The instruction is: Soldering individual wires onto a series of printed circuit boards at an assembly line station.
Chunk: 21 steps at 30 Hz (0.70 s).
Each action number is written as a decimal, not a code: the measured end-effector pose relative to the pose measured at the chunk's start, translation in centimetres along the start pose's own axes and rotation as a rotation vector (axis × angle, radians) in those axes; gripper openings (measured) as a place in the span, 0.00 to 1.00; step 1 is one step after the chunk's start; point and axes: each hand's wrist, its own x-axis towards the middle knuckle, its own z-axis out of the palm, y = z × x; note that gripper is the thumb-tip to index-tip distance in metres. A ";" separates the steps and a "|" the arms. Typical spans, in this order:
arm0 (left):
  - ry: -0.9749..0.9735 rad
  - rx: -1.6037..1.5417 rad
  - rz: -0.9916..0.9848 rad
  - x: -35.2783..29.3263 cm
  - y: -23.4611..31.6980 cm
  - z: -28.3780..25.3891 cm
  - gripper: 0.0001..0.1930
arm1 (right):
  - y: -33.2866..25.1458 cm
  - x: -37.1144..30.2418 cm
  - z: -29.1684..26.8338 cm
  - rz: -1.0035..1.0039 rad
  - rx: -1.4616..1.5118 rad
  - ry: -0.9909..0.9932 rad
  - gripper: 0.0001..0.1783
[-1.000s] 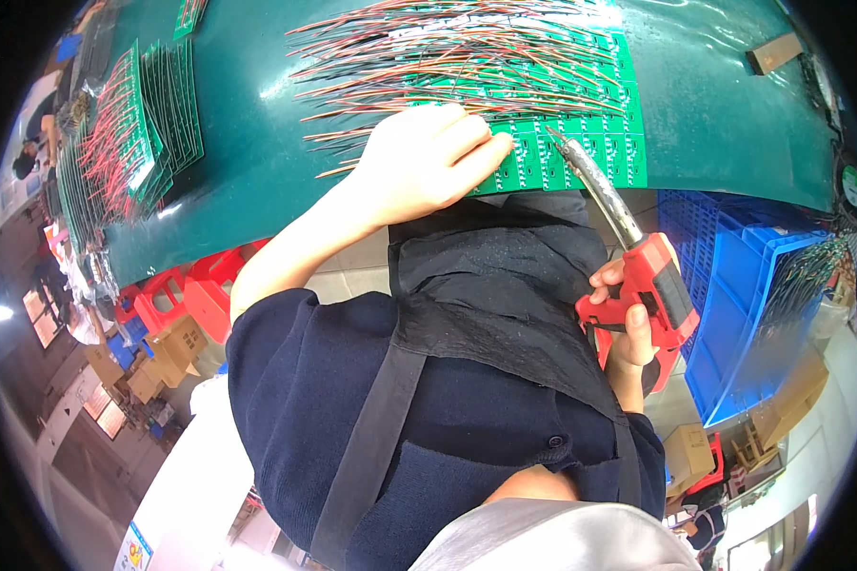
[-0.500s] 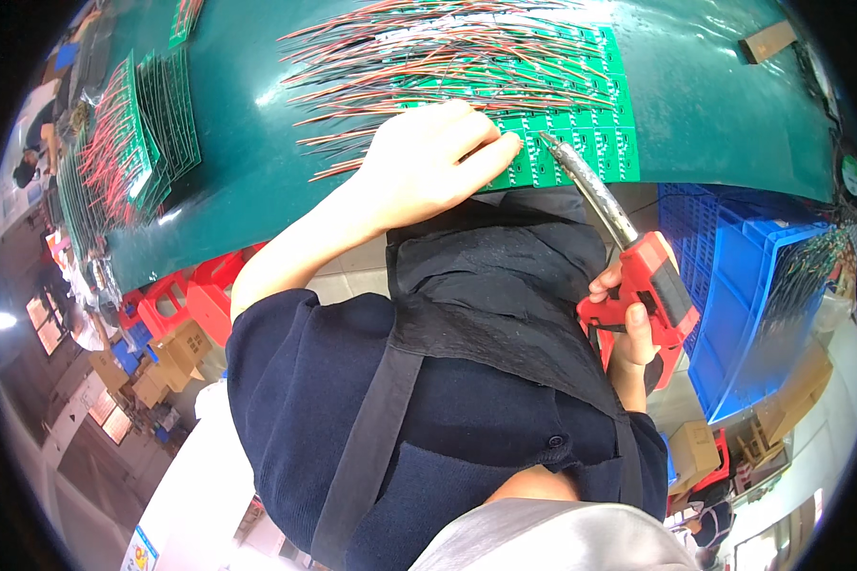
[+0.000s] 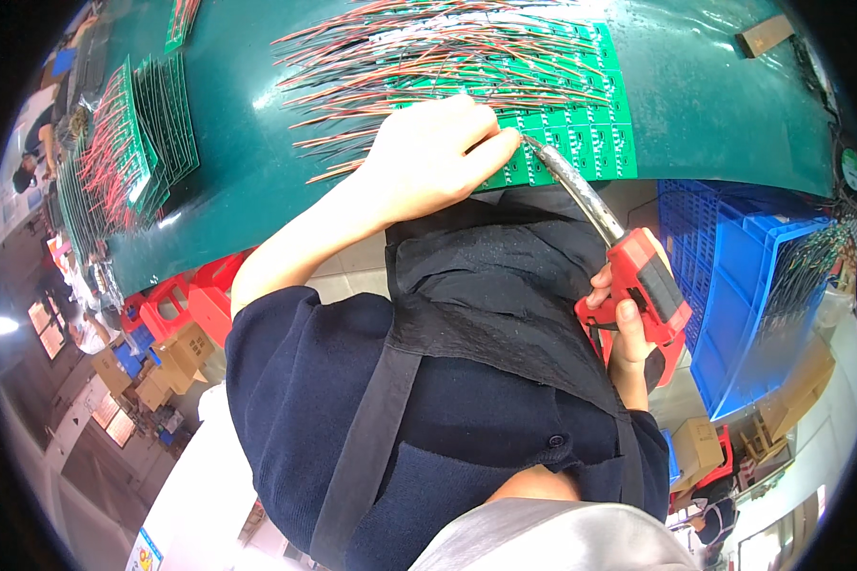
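My right hand (image 3: 627, 324) grips a red and black soldering gun (image 3: 649, 285) by its handle. Its long metal barrel slants up and left, and the tip sits right beside the fingertips of my left hand (image 3: 438, 157). That left hand is closed in a pinch over the near edge of a green circuit board panel (image 3: 595, 143); whatever it holds is hidden behind the fingers. Many thin red and black wires (image 3: 352, 90) lie across the panel and stick out past its left side, some passing under my left hand.
More green boards with red wires (image 3: 138, 143) stand stacked at the table's left. A small brown box (image 3: 767, 38) lies at the far right of the green tabletop (image 3: 714, 105). Blue crates (image 3: 747, 295) stand below the table's right edge, red stools (image 3: 209, 290) below its left.
The soldering gun has moved slightly left and its tip is now up against my left fingertips. My left hand has barely shifted.
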 end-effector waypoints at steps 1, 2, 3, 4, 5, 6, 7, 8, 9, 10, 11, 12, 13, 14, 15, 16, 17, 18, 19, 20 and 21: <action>0.004 0.007 0.005 0.0 0.0 0.0 0.12 | 0.0 0.0 0.1 -0.005 0.019 0.017 0.34; 0.007 0.015 0.011 0.1 0.1 0.0 0.12 | -0.1 0.1 0.1 -0.006 0.018 0.018 0.34; 0.007 0.015 0.011 0.1 0.1 0.0 0.12 | -0.2 0.2 0.2 -0.018 0.030 0.021 0.31; 0.011 0.025 0.016 0.2 0.1 0.0 0.12 | -0.3 0.4 0.2 -0.030 0.041 0.025 0.29; 0.015 0.034 0.021 0.2 0.1 -0.1 0.12 | -0.6 0.5 0.4 -0.040 0.021 0.050 0.27; 0.015 0.034 0.022 0.2 0.2 -0.1 0.12 | -0.5 0.5 0.4 -0.040 0.022 0.051 0.27; 0.010 0.039 0.025 0.2 0.2 -0.1 0.12 | -0.5 0.5 0.4 -0.038 0.020 0.053 0.27; 0.006 0.044 0.028 0.2 0.2 -0.1 0.13 | -0.5 0.5 0.3 -0.036 0.018 0.056 0.27; 0.005 0.043 0.029 0.3 0.1 -0.1 0.13 | -0.4 0.4 0.2 -0.036 0.019 0.057 0.27; 0.010 0.040 0.033 0.3 0.1 -0.1 0.13 | -0.2 0.3 -0.1 -0.026 0.018 0.030 0.28; 0.014 0.037 0.036 0.3 0.1 -0.1 0.13 | -0.2 0.2 -0.2 -0.016 0.018 0.003 0.29; 0.013 0.037 0.037 0.3 0.1 0.0 0.13 | -0.1 0.1 -0.2 -0.016 0.019 0.004 0.29; 0.027 0.035 0.038 0.3 0.1 0.1 0.13 | 0.0 0.0 -0.2 -0.003 0.006 -0.001 0.31; 0.040 0.033 0.040 0.3 0.0 0.2 0.14 | 0.0 -0.1 -0.2 0.011 -0.007 -0.006 0.33; 0.040 0.033 0.041 0.3 0.1 0.2 0.14 | 0.0 -0.1 -0.2 0.011 -0.006 -0.005 0.33; 0.039 0.038 0.040 0.3 0.1 0.2 0.14 | -0.2 -0.1 -0.1 0.017 0.000 -0.007 0.32; 0.037 0.044 0.039 0.2 0.1 0.2 0.14 | -0.3 -0.1 0.0 0.024 0.006 -0.010 0.32; 0.038 0.043 0.040 0.3 0.1 0.2 0.14 | -0.4 -0.1 0.0 0.031 0.010 -0.011 0.32; 0.040 0.041 0.044 0.3 0.1 0.1 0.14 | -0.3 0.0 -0.1 0.030 0.010 -0.010 0.32; 0.041 0.038 0.049 0.3 0.1 0.1 0.14 | 0.0 0.2 -0.2 -0.012 0.032 -0.003 0.30; 0.040 0.040 0.049 0.3 0.1 0.1 0.14 | 0.3 0.3 -0.2 -0.054 0.056 0.001 0.28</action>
